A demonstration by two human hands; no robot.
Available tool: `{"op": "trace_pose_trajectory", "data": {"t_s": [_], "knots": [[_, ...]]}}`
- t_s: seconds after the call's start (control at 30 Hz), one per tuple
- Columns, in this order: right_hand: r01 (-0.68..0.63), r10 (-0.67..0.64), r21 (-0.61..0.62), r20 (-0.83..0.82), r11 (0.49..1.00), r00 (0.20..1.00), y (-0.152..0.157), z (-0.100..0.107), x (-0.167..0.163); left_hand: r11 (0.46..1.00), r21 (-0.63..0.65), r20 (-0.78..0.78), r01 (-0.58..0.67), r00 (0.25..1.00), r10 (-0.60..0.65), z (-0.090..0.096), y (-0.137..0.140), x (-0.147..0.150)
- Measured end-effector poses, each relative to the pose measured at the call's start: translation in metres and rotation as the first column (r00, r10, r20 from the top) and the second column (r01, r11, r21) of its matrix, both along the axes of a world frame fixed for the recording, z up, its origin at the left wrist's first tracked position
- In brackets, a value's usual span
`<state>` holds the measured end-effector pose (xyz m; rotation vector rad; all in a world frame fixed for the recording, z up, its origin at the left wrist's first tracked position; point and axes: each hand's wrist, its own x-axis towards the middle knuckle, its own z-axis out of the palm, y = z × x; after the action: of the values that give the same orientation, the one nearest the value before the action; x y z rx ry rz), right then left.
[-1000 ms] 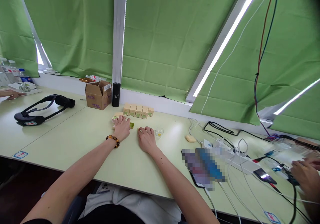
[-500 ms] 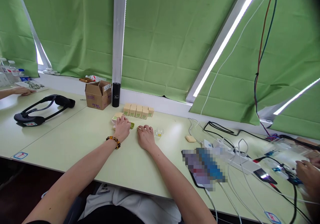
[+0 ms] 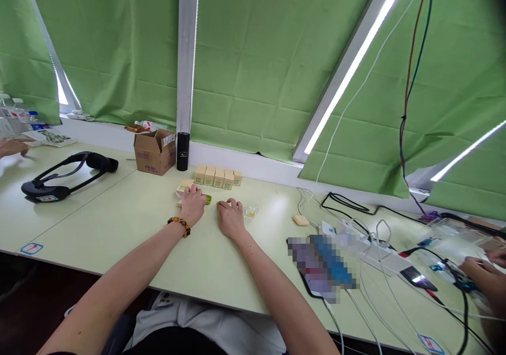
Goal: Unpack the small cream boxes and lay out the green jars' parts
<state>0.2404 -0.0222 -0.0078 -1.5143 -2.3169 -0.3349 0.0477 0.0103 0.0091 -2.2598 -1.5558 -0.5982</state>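
Curling inward, tips hidden, the fingers of left hand point(image 3: 193, 206) and right hand point(image 3: 231, 219) cannot be judged gripping or free; one green piece point(image 3: 208, 200) is seen right of the left fingers; one clear container point(image 3: 252, 211), right of the right, might be tipped by a sideways nudge; five boxes point(image 3: 219, 179) are counted beyond.

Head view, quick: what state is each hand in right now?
Left hand: fingers bent, at the green item; grip hidden, cannot tell.
Right hand: partly curled beside the clear container; whether it holds anything cannot be told.
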Motion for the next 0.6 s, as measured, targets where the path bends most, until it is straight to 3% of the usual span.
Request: {"op": "trace_pose_trajectory", "data": {"t_s": [0.33, 0.6], "knots": [[0.002, -0.002, -0.006, -0.007, 1.0, 1.0, 0.0003, 0.0013, 0.0015, 1.0, -0.004, 0.023, -0.003, 1.0, 0.003, 0.0021, -0.0021, 0.0012], [0.019, -0.019, -0.002, 0.004, 1.0, 1.0, -0.0008, 0.0014, 0.0012, 0.998, -0.018, 0.141, 0.063, 0.988, -0.06, 0.0055, -0.0068, 0.0033]]}}
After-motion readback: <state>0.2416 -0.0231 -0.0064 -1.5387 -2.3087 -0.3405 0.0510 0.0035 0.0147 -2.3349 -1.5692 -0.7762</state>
